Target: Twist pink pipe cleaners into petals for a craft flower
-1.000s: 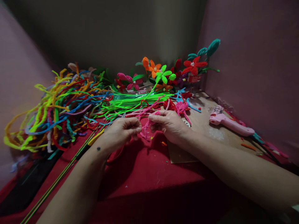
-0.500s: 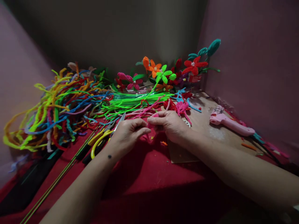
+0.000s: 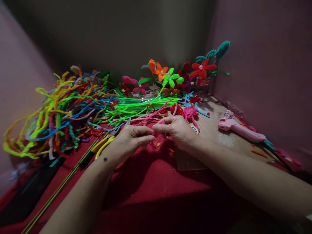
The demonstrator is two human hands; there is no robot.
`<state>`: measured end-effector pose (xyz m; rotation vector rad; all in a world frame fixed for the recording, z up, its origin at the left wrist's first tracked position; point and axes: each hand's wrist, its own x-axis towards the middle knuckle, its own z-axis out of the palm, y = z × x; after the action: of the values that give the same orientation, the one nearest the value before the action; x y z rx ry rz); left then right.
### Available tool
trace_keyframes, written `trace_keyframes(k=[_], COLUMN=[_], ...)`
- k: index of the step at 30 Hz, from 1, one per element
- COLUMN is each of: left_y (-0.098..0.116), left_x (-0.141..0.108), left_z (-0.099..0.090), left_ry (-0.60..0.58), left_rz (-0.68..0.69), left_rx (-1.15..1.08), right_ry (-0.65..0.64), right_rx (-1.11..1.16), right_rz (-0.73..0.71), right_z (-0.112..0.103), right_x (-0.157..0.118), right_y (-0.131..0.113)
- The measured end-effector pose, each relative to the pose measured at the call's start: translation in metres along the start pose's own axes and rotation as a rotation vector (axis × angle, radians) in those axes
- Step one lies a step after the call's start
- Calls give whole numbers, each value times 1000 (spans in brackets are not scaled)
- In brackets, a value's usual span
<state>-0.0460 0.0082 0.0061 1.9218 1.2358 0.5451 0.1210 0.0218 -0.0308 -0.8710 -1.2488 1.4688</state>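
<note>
A pink pipe cleaner [image 3: 161, 123] is pinched between the thumb and fingers of my right hand [image 3: 179, 130]. My left hand [image 3: 133, 139] is closed on the lower part of the same pink piece, its fingertips meeting those of the right; much of the piece is hidden by the fingers. Yellow-handled scissors [image 3: 103, 146] lie beside my left wrist, partly covered by it. Just beyond both hands are loose pink pipe cleaners [image 3: 156, 114], and a bunched pink piece [image 3: 190, 113] rests past the right hand.
A large tangle of coloured pipe cleaners [image 3: 70, 110] fills the left side. Bright green stems [image 3: 146, 104] lie in the middle. Pipe-cleaner flowers [image 3: 201, 68] stand along the back. On the right, a pink glue gun [image 3: 241, 130] rests on a brown board [image 3: 234, 152]. Red cloth [image 3: 156, 188] covers the table.
My left hand has shifted slightly left and turned, with its fingers straighter and its wrist over more of the scissors. The right hand stays nearly in place.
</note>
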Motion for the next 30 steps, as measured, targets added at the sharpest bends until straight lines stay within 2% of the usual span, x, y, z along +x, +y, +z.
trace_keyframes(k=[5,13,19,24,30], left_y=[3,7,1,4,6], left_x=[1,2,4,3,1], left_z=[1,3,2,4,6], left_ry=[103,95,65,138,131], left_rz=[-56,-55,-21,-16,-6], left_rx=[-65,-91,-181,-166,-163], right_ry=[11,84,5,17,75], right_rx=[64,34,167,89,6], right_rz=[-56,-104,-53,-117,-140], right_z=[-1,-2,-1,-1,-2], right_x=[-1,2,2,1,1], right_y=[-6,-4,-3,-7,-6])
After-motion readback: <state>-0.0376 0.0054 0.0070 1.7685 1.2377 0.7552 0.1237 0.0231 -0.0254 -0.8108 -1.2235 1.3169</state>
